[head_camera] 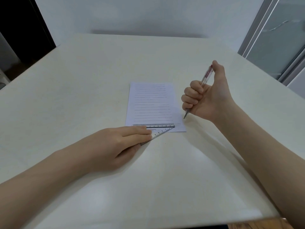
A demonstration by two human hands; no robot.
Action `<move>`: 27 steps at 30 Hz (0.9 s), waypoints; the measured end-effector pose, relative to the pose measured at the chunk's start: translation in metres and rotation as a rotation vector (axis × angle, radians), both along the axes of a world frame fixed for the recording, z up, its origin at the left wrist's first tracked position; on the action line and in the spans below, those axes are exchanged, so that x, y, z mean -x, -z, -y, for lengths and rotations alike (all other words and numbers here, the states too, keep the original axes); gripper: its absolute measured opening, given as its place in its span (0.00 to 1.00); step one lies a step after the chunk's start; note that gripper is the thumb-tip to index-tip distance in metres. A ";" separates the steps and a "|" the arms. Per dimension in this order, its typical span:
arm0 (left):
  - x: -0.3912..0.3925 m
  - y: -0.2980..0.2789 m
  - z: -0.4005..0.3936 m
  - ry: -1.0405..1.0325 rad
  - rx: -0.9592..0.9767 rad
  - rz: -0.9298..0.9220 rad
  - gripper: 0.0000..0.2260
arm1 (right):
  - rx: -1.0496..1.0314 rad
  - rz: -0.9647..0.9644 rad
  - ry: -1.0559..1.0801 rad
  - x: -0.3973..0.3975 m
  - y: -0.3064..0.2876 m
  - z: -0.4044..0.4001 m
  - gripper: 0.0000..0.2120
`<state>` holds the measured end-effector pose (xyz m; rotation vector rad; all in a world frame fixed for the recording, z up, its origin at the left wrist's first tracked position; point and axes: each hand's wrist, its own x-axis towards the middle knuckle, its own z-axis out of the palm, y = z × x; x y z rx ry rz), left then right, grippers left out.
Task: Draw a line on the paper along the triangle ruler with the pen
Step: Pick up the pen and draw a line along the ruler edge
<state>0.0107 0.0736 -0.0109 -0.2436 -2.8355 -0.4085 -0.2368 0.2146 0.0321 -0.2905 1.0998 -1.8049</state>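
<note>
A small white sheet of paper (151,104) lies on the table, covered with several drawn horizontal lines. A clear triangle ruler (160,129) rests across its near edge, its scale edge facing the lines. My left hand (118,144) lies flat on the ruler's left part, thumb at its slanted edge, pressing it down. My right hand (204,96) is to the right of the paper, closed in a fist around a clear pen (205,76) with red ink. The thumb sits on the pen's top end. The pen tip (185,116) points down, just off the paper's right edge.
The pale table (99,71) extends widely around the paper; its front edge runs at the lower right. A white wall stands behind it, a dark opening at the far left and a grey glass door (272,38) at the right.
</note>
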 end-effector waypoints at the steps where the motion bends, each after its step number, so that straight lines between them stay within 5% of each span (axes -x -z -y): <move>1: 0.000 0.000 0.000 0.000 -0.003 0.001 0.18 | 0.008 0.009 -0.002 0.000 0.000 0.000 0.31; 10: 0.000 0.000 0.000 -0.002 0.003 0.003 0.18 | 0.001 -0.027 0.003 -0.003 0.000 0.002 0.33; 15: 0.000 0.001 0.002 -0.001 -0.007 -0.002 0.18 | 0.012 -0.146 0.039 -0.003 0.003 0.007 0.21; 27: 0.000 0.003 0.003 0.010 -0.014 -0.006 0.18 | -0.200 -0.334 -0.063 0.001 0.008 0.006 0.33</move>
